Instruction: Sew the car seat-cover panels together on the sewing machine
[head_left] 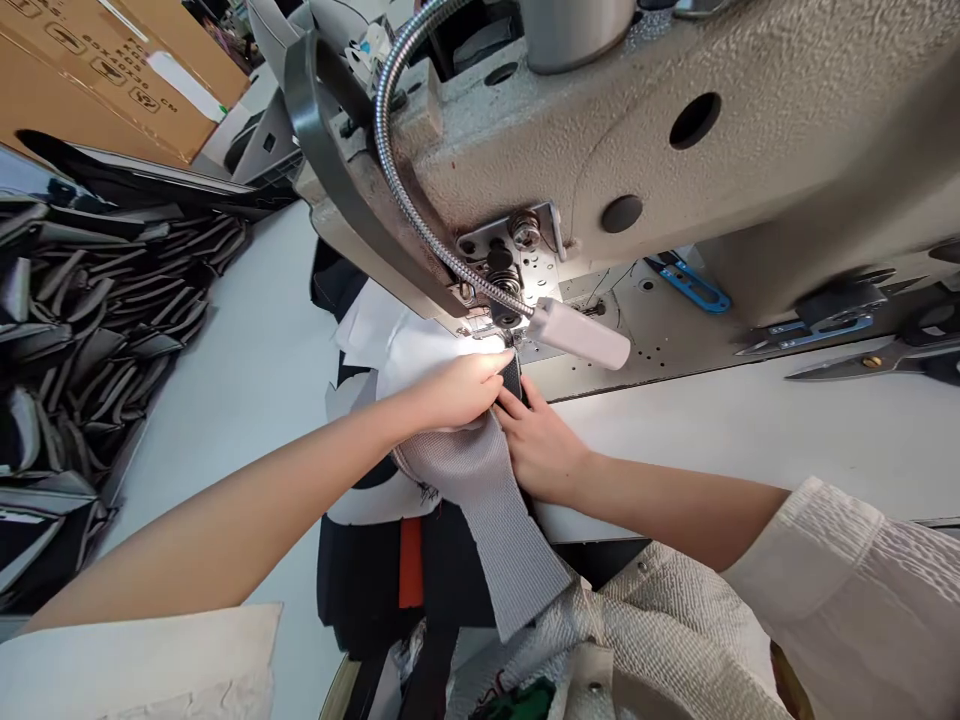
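Observation:
My left hand [461, 390] is closed on layered fabric beside the sewing machine's presser foot, its thumb stretched towards the needle area. Under and behind it, white fabric [420, 350] is brightly lit. A grey mesh fabric strip [514, 545] hangs from the hands down towards my lap. My right hand [544, 445] grips the fabric's right edge, close to the left fingertips. Between the two hands shows a narrow black piece [512, 380]. The sewing machine [480, 170] stands over the work; the fingers partly hide the stitching spot.
A lamp [581, 333] on a bendable metal neck points at the needle. Blue thread snips [690, 282] lie on the machine bed, with large scissors [862, 362] at the right. Stacked dark fabric pieces [97, 340] fill the left side, below a cardboard box [112, 75].

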